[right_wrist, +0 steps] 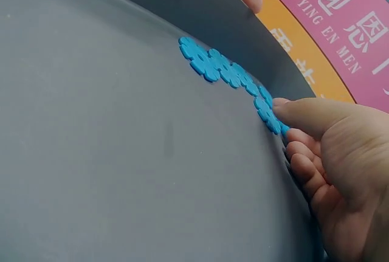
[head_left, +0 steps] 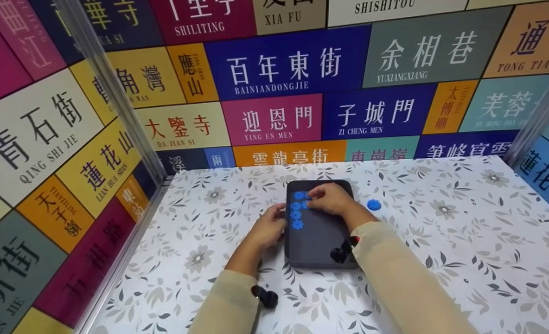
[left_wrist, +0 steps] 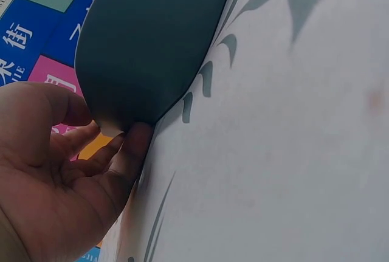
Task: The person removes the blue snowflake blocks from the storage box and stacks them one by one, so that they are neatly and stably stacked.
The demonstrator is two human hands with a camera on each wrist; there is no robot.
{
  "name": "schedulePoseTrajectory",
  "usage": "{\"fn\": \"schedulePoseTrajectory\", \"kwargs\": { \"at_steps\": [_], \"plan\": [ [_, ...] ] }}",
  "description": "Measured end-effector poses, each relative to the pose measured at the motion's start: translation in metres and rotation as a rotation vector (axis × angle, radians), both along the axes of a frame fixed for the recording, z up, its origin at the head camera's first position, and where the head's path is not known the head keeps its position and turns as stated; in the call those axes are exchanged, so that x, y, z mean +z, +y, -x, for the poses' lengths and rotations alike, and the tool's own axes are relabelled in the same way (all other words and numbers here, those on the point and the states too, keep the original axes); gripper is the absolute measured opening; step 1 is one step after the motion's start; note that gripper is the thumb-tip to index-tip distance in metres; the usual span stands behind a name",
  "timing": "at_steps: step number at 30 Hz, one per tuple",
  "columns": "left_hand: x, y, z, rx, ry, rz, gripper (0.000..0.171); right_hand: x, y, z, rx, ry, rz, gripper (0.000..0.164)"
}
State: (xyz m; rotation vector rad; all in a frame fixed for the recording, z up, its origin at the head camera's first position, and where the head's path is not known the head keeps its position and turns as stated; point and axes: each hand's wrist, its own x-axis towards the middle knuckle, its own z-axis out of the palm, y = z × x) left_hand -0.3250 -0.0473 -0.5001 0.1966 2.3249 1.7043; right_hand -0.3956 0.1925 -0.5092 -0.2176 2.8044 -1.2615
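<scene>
A dark grey tray lies on the table, with several blue flower-shaped plastic discs grouped along the left part of its floor. At the tray's left side, my left hand grips the wall, thumb and fingers curled against it in the left wrist view. My right hand reaches over the far part of the tray. Between its thumb and fingers it pinches a blue flower-shaped disc, right beside the others. Fingers partly cover the discs nearest the right hand.
One more blue disc lies on the table to the right of the tray. The table wears a white cover with grey leaves and flowers. Panels of coloured name signs stand behind it and at both sides.
</scene>
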Motion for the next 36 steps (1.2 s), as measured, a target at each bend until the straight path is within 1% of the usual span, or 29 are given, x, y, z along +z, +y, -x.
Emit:
{"fn": "schedulePoseTrajectory", "kwargs": {
  "at_steps": [5,10,13,19,25,27,31,33,36],
  "plan": [
    [0.0005,-0.0012,0.0002,-0.002,0.012,0.006,0.061,0.0009,-0.0012,-0.0004,0.030,-0.015,-0.034,0.038],
    [-0.0010,-0.0045,0.0006,0.013,0.006,0.009,0.062,0.0034,-0.0041,0.0011,0.067,-0.015,-0.064,0.040],
    [-0.0012,-0.0057,0.0006,0.010,0.004,0.001,0.061,0.0040,-0.0054,0.0017,0.079,-0.014,-0.090,0.040],
    [-0.0021,-0.0062,0.0008,0.021,-0.003,0.019,0.060,0.0025,-0.0062,0.0007,0.063,0.006,-0.090,0.034],
    [-0.0017,-0.0042,-0.0004,0.029,-0.012,-0.016,0.063,0.0017,-0.0052,-0.0005,0.029,0.064,-0.075,0.026],
    [-0.0011,-0.0036,-0.0011,0.034,-0.011,-0.013,0.064,0.0018,-0.0053,-0.0008,0.009,0.061,-0.061,0.025],
    [0.0012,-0.0018,-0.0025,0.038,0.006,0.021,0.061,0.0037,-0.0055,-0.0012,-0.032,0.048,-0.015,0.025],
    [0.0023,-0.0003,-0.0032,0.033,0.014,0.035,0.060,0.0052,-0.0052,-0.0016,-0.053,0.042,0.031,0.025],
    [0.0025,0.0023,-0.0047,0.024,0.013,0.043,0.059,0.0096,-0.0056,-0.0034,-0.081,0.051,0.145,0.026]
  ]
}}
